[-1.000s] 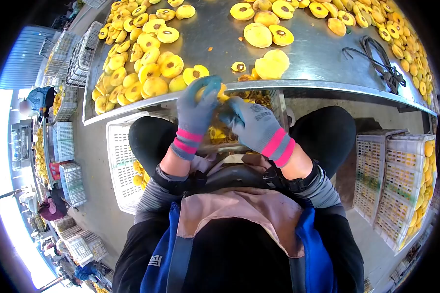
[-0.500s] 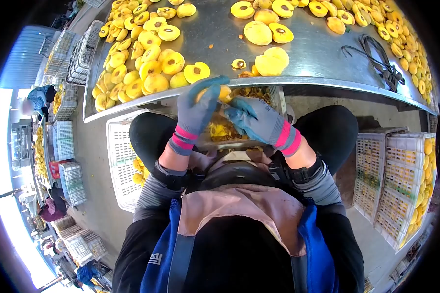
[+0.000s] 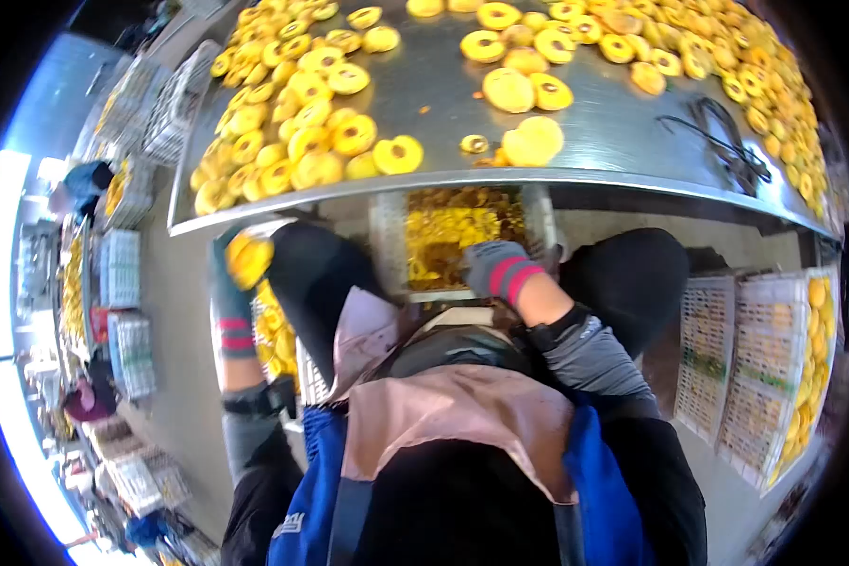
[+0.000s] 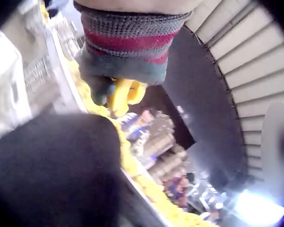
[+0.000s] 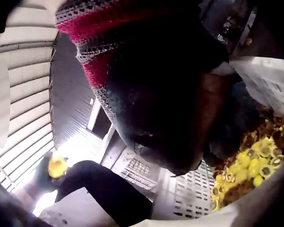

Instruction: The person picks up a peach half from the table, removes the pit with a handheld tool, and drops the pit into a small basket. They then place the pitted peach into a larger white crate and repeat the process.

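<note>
At the far left, beside the person's knee, the gloved left hand [image 3: 226, 294] holds yellow peach halves [image 3: 250, 261] over a white crate [image 3: 313, 377] of cut peaches. Two yellow pieces [image 4: 125, 94] show below the fingers in the left wrist view. The gloved right hand [image 3: 493, 266] is curled beside the crate [image 3: 541, 223] between the knees, which contains yellow peach pieces and brown pits. In the dark right wrist view, a brown handle-like thing [image 5: 211, 101] runs along the curled fingers; I cannot tell its kind.
A metal table [image 3: 424, 141] with a raised front edge bears many peach halves [image 3: 311, 141] and a dark coiled cord [image 3: 726, 141]. White crates [image 3: 750, 368] with peaches stand to the right. More crates [image 3: 127, 259] and people are at the far left.
Both hands were together near the table edge, the left holding a peach. The left hand has swung left and down with the peach halves; the right has lowered toward the crate between the knees.
</note>
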`<state>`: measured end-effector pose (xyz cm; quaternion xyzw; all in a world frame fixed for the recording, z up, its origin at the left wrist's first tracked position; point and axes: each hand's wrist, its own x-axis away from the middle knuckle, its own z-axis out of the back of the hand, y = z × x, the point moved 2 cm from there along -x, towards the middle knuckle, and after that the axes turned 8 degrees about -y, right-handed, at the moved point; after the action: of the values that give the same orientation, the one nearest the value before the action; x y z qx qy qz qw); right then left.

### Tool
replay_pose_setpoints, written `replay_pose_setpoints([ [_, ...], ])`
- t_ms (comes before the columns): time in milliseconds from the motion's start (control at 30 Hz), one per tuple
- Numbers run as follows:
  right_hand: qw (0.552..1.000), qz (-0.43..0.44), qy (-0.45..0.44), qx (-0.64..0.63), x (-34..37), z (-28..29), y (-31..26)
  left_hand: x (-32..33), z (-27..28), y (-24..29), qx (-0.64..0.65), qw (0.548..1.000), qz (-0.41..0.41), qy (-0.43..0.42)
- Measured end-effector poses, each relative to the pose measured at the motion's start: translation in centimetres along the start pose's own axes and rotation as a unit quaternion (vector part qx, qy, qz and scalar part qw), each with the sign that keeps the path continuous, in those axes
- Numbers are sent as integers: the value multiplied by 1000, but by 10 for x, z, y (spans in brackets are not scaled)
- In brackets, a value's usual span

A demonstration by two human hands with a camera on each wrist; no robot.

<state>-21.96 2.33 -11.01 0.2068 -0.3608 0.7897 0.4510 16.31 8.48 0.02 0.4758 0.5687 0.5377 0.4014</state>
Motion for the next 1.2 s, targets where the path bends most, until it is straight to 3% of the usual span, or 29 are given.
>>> replay_pose_setpoints([
  [33, 1000, 13, 21, 14, 8, 4, -4, 5, 40, -6, -178, 977, -54, 100],
  [67, 999, 7, 37, 7, 11, 7, -4, 8, 89, -23, -236, 963, 7, 129],
  [100, 999, 5, 53, -1, 14, 9, -5, 15, 83, -4, -450, 872, 161, 109],
  [133, 998, 6, 57, -20, 21, 17, -8, 12, 91, -4, -597, 768, 224, 60],
  [167, 997, 8, 63, -39, 31, 27, -11, -2, 90, -5, -607, 786, 103, 47],
  [233, 989, 38, 116, -86, 43, 37, -13, -27, 13, 20, -599, 789, -135, 20],
  [300, 962, 97, 215, -141, 51, 42, -10, -66, -86, 35, -541, 791, -278, -63],
  [333, 932, 121, 279, -195, 57, 47, -8, -81, -142, 40, -550, 753, -344, -108],
  [400, 850, 162, 401, -301, 72, 56, -2, -110, -229, 34, -536, 736, -348, -223],
  [433, 830, 164, 399, -353, 79, 61, 2, -134, -262, 14, -582, 646, -425, -251],
  [467, 808, 165, 395, -405, 86, 66, 5, -151, -294, -2, -596, 611, -437, -285],
  [533, 762, 170, 429, -454, 82, 62, 17, -156, -364, -10, -691, 628, -197, -297],
  [633, 758, 161, 448, -446, 88, 70, 21, -179, -409, -49, -730, 616, -106, -276],
  [733, 748, 175, 472, -431, 94, 78, 19, -194, -408, -65, -718, 641, -103, -250],
  [800, 722, 219, 529, -388, 89, 78, 21, -203, -376, -66, -576, 763, -93, -278],
  [833, 719, 205, 491, -447, 89, 79, 23, -209, -357, -62, -498, 814, -88, -286],
  [867, 713, 190, 448, -504, 92, 80, 23, -207, -335, -66, -201, 916, 56, -343],
  [900, 704, 175, 403, -558, 93, 79, 23, -194, -314, -54, -9, 911, 90, -403],
  [933, 671, 205, 387, -598, 89, 82, 22, -171, -297, -34, 90, 891, 95, -435],
  [967, 601, 233, 339, -686, 89, 88, 14, -148, -290, -22, 134, 869, 68, -470],
  [1000, 674, 229, 386, -587, 79, 87, 14, -127, -281, -14, 78, 887, 13, -454],
  [1033, 710, 227, 409, -526, 75, 87, 10, -108, -276, -8, 22, 898, -43, -436],
  [1067, 740, 223, 433, -463, 70, 86, 5, -87, -278, 1, 71, 907, -45, -412],
  [1200, 752, 234, 461, -409, 75, 87, -22, -58, -274, 0, -104, 945, -202, -234],
])
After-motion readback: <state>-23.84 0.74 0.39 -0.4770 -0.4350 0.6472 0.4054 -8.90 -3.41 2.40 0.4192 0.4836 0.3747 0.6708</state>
